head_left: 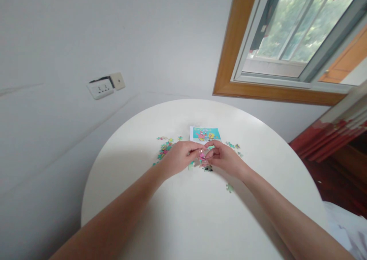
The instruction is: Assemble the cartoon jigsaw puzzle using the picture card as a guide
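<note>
Both hands meet near the middle of a round white table. Between their fingertips are pink jigsaw puzzle pieces point(202, 155), held just above or at the tabletop. My left hand point(181, 155) pinches them from the left, its fingers closed. From the right, my right hand point(225, 156) grips them with thumb and bent fingers. More pieces, some dark, lie right below the hands. Behind the hands is a picture card point(205, 134) with a pink and a yellow cartoon figure on turquoise; its lower part is hidden.
A heap of loose puzzle pieces point(164, 150) lies left of the hands. Several pieces point(233, 145) are at the right, and one pale green piece point(229, 187) lies nearer me. The white table point(177, 221) stands by a wall with a socket point(100, 88) and a window.
</note>
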Tool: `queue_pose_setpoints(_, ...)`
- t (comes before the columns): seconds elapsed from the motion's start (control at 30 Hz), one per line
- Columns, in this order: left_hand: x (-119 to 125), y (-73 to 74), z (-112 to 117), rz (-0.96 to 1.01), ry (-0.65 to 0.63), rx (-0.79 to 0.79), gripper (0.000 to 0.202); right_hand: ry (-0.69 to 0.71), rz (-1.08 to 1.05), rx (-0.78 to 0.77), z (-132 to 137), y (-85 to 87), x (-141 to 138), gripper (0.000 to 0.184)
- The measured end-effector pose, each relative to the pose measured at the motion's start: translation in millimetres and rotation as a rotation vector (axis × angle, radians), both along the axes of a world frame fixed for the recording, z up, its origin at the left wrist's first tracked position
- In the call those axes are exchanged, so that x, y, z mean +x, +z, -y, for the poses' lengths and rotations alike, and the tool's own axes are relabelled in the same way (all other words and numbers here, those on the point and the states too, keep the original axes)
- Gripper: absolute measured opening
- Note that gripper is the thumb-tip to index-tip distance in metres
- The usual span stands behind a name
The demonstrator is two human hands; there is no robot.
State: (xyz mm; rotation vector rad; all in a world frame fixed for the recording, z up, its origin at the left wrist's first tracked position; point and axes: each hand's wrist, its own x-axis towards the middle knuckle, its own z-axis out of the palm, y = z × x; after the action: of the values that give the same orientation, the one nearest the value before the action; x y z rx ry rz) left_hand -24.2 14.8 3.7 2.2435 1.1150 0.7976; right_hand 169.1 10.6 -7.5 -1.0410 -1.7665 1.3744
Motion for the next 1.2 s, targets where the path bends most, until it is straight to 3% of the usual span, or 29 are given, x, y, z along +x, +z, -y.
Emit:
queue_pose_setpoints(0.33, 3, -1.8, 2, -0.019, -0.001, 0.132, 0.026, 0.006, -0.039, -0.005, 0, -0.6, 3, 0.039)
queue_pose_setpoints(0.67, 7, 0.3, 6, 0.000, -0.005, 0.221, 0.024, 0.043, -0.237, -0.132, 5, 2.5, 4, 0.047)
queue_pose_setpoints(0.8, 7, -2.7, 5, 0.062, -0.007, 0.146, 0.024, 0.053, -0.266, -0.136, 5, 3.9, 6, 0.046)
queue_pose_setpoints(1.0, 9, -11.5, 1, 0.226, -0.031, -0.088, 0.025, 0.031, -0.224, -0.103, 3, 7.9, 12, 0.045)
queue_pose_setpoints(1.2, 14, -7.2, 5, 0.251, -0.027, -0.120, 0.024, 0.046, -0.127, -0.071, 4, 6.9, 11, 0.041)
